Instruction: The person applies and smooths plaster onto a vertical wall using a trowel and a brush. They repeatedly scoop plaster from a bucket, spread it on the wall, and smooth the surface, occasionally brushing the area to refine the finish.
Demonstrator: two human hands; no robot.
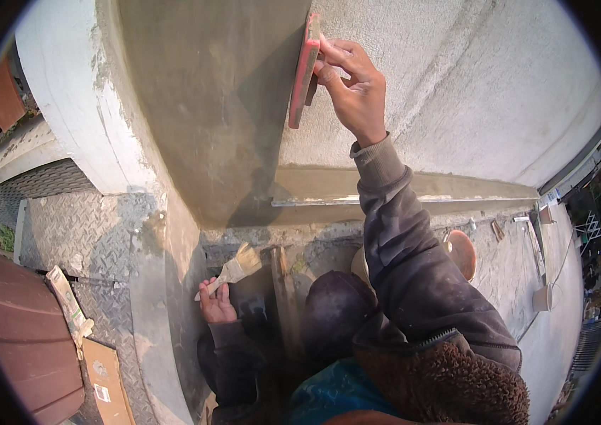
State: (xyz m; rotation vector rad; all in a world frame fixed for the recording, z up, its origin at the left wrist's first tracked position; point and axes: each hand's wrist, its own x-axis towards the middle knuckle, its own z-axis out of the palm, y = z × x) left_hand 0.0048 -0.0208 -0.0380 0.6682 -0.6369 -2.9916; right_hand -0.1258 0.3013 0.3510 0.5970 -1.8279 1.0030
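Note:
A pink-edged float (304,81) is gripped in my right hand (350,88), held up against the wall where smooth grey-brown render (201,92) meets the paler textured surface (470,78). Low down at the left, my left hand (219,303) grips a wide paintbrush (244,263) with pale bristles by its light handle. Below the float, a rendered band with a pale straight strip (322,201) runs along the base of the wall. A wooden plank (283,294) lies beside the brush, near my knee.
At the left stand a white corner pillar (63,78), a diamond-plate surface (67,227), a brown container (17,326) and flattened cardboard (108,375). At the right are an orange bucket (463,251), a small pale container (542,297) and scattered strips along the wall's foot.

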